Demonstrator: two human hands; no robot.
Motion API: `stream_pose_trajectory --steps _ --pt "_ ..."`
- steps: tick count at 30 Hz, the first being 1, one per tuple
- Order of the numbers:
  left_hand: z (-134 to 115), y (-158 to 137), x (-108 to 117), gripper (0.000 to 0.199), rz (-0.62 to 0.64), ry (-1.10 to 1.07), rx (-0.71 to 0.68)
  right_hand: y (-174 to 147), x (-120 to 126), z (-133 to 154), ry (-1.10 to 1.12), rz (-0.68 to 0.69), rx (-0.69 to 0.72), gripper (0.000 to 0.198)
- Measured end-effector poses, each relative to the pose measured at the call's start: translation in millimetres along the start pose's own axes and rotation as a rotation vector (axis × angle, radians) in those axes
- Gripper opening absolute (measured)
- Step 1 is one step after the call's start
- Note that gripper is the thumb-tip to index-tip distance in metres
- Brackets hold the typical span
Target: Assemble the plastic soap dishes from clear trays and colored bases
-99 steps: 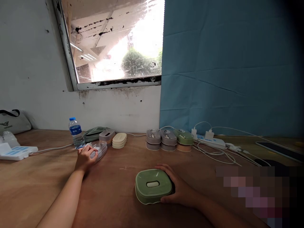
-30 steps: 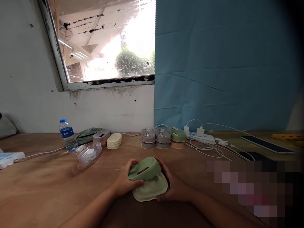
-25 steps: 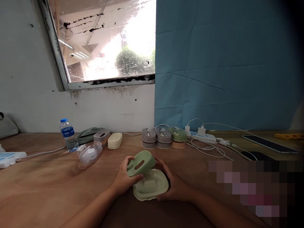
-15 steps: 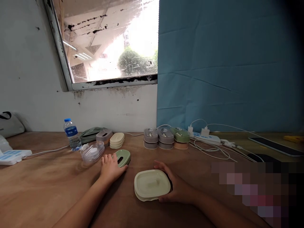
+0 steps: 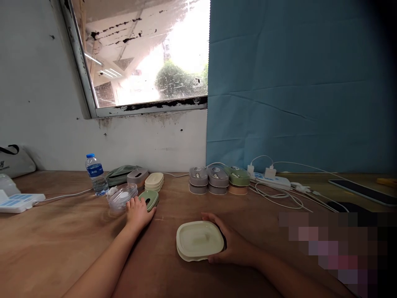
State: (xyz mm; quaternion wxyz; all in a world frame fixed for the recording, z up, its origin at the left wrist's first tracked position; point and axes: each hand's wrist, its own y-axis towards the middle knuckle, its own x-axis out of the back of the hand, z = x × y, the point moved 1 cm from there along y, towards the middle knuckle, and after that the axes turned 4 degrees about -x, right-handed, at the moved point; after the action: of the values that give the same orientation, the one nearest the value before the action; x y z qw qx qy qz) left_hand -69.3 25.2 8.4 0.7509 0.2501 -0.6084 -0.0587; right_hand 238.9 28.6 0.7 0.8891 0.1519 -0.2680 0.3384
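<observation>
My right hand grips the right edge of a pale cream lunch box lid, rounded and oblong with a small raised part in its middle. Thumb and fingers curve round its near and far corners. Further back on the left, my left hand is closed on a green lunch box lid with a dark oval slot. Part of that lid is hidden under the fingers. Close behind it stands a stack of cream lids, and a clear plastic container is just left of it.
Three closed lunch boxes, two grey and one green over orange, stand along the back. A grey-mauve box, a green pouch and a water bottle are at left. Cables, a power strip and a phone lie right.
My left hand has moved the green lid left and back, up beside the clear container and cream stack. The right hand and its cream lid have stayed almost in place.
</observation>
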Motion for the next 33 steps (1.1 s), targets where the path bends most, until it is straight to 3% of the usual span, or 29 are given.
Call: stream_pose_trajectory --steps 16,27,30,33 --pt "5.5 8.8 -8.4 0.035 0.018 -0.108 -0.113 -1.1 1.8 4.1 -0.029 -0.001 0.008 0.096" --pt "8.3 10.9 -11.6 0.035 0.043 -0.172 -0.167 -1.8 2.6 6.6 -0.026 0.004 0.005 0.095" --pt "5.1 9.7 -9.3 0.039 -0.013 -0.221 -0.162 -2.1 2.7 6.6 -0.022 -0.001 0.017 0.094" --pt "-6.1 2.9 5.2 0.035 -0.149 -0.385 -0.313 -1.6 2.4 4.9 -0.013 -0.015 0.028 0.092"
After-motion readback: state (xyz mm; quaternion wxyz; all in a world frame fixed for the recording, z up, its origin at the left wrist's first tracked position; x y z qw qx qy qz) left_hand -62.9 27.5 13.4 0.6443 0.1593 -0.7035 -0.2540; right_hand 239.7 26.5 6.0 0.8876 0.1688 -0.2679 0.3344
